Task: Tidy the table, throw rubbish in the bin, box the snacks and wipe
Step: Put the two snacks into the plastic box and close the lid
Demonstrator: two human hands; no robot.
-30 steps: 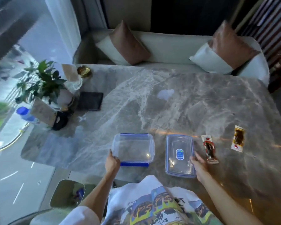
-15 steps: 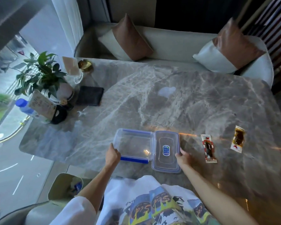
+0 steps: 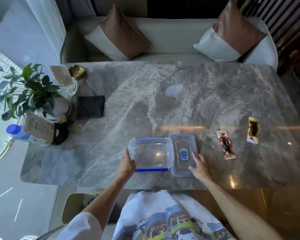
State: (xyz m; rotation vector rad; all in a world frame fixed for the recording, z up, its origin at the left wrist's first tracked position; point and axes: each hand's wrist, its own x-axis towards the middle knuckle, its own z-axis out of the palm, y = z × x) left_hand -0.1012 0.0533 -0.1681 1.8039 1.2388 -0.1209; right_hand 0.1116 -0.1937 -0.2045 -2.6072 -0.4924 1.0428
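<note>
Snacks are lying on the right side of the bench [image 3: 206, 94], well apart from your hands: a red-and-white packet [image 3: 226, 144] and, just right of it and a little farther, a yellow-edged packet [image 3: 253, 130], both flat on the marble. Near the front edge, the clear box [image 3: 151, 154] is sitting open and empty, with its lid [image 3: 184, 154] lying flat against its right side. Your left hand [image 3: 127, 166] is curling around the box's near left corner, thumb on the rim, holding it. Your right hand [image 3: 198, 166] is resting spread and flat on the near right part of the lid, fingers pressing down on it rather than gripping.

At the far left a folded dark cloth [image 3: 90, 106] is lying on the bench beside a potted plant [image 3: 29, 90], a brass dish [image 3: 78, 72], a card sign [image 3: 39, 126] and a blue-capped bottle [image 3: 18, 132]. A small pale smear or reflection [image 3: 174, 90] is showing mid-bench. Below the near left edge, a bin [image 3: 76, 207] is standing on the floor.
</note>
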